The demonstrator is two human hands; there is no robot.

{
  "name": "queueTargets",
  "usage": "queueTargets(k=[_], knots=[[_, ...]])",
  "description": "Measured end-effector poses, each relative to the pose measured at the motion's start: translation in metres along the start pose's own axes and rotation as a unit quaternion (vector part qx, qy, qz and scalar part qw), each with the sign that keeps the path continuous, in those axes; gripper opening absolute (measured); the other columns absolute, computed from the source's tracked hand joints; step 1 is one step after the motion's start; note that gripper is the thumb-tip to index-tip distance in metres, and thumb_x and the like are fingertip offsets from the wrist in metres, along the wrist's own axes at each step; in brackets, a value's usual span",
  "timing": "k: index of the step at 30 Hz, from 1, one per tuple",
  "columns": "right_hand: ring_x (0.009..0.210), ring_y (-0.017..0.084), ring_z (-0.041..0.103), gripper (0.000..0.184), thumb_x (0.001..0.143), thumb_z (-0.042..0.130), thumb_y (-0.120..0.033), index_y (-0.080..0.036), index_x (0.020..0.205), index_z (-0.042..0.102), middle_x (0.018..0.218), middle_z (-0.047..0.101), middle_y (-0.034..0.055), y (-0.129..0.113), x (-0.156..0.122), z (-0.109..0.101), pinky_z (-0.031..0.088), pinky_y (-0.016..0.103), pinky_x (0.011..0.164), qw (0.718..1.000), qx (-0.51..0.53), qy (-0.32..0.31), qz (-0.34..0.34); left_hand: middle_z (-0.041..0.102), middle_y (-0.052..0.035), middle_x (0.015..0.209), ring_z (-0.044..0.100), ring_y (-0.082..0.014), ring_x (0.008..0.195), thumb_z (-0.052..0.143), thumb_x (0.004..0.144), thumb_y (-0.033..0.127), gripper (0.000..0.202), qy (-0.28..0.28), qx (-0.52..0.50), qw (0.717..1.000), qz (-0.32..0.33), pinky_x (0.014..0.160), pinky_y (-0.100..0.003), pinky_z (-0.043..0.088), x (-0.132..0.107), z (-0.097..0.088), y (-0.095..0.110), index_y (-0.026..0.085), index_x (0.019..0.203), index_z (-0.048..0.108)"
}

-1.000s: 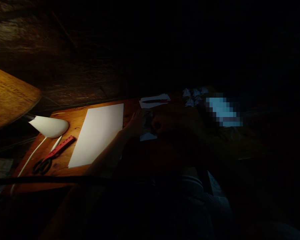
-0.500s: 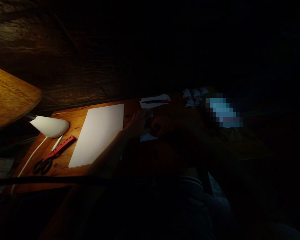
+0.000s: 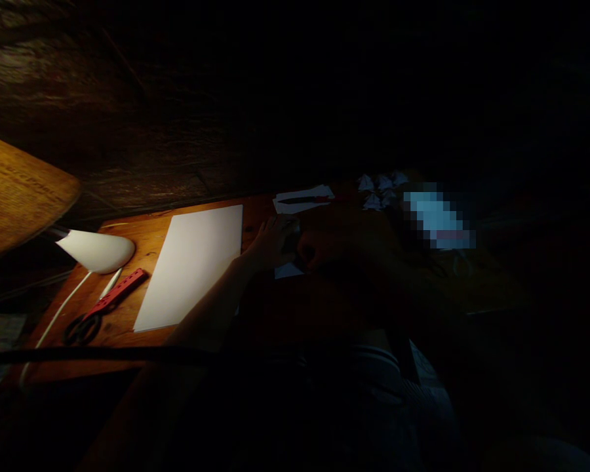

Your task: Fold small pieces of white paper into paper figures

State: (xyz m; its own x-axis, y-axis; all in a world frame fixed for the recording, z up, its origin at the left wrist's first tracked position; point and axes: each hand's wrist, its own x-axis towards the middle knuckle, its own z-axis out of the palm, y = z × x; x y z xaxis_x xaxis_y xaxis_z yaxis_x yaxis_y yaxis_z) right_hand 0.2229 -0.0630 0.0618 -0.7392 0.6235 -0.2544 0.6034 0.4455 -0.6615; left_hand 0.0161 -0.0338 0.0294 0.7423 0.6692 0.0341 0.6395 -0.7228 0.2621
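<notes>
On the wooden table, my left hand [image 3: 275,237] lies over a small sheet of white paper [image 3: 289,270], its fingers stretched out and pressing down. Right beside it, my right hand [image 3: 319,249] is curled closed at the paper's edge, deep in shadow. Whatever is inside its fingers is hidden. Just beyond both hands, a knife [image 3: 302,200] with a dark blade and reddish handle rests on several white paper pieces [image 3: 295,208]. A stack of large white sheets [image 3: 196,255] sits left of my left hand, close to the forearm.
Scissors with black handles and a red cover [image 3: 111,301] lie at left, near a white lamp base [image 3: 101,250] and its cord. Several small folded paper shapes [image 3: 372,200] stand at the back right. Beside them glows a blurred, bright rectangle [image 3: 435,216]. The right side is very dark.
The view has shifted very slightly. Both hands stay over the small paper; my right hand has moved slightly at its edge.
</notes>
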Motion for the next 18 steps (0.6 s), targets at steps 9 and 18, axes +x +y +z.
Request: queueTargets(k=[9, 18], knots=[[0.059, 0.009, 0.053, 0.006, 0.076, 0.07, -0.009, -0.014, 0.074, 0.071, 0.072, 0.069, -0.0022, 0.016, 0.0, 0.003, 0.04, 0.023, 0.057, 0.995, 0.041, 0.095, 0.014, 0.044, -0.0179, 0.161, 0.042, -0.0449, 0.144, 0.075, 0.082, 0.033, 0.076, 0.008, 0.004, 1.0, 0.002, 0.119, -0.068, 0.04, 0.0, 0.003, -0.002, 0.021, 0.154, 0.051], [0.059, 0.009, 0.056, 0.007, 0.073, 0.071, -0.007, -0.014, 0.074, 0.072, 0.072, 0.071, -0.0019, 0.02, 0.004, 0.003, 0.041, 0.021, 0.057, 0.997, 0.052, 0.065, 0.002, 0.045, -0.0187, 0.16, 0.044, -0.0457, 0.143, 0.074, 0.083, 0.034, 0.077, 0.01, 0.014, 1.0, -0.002, 0.117, -0.067, 0.042, 0.0, 0.003, 0.001, 0.02, 0.155, 0.05]])
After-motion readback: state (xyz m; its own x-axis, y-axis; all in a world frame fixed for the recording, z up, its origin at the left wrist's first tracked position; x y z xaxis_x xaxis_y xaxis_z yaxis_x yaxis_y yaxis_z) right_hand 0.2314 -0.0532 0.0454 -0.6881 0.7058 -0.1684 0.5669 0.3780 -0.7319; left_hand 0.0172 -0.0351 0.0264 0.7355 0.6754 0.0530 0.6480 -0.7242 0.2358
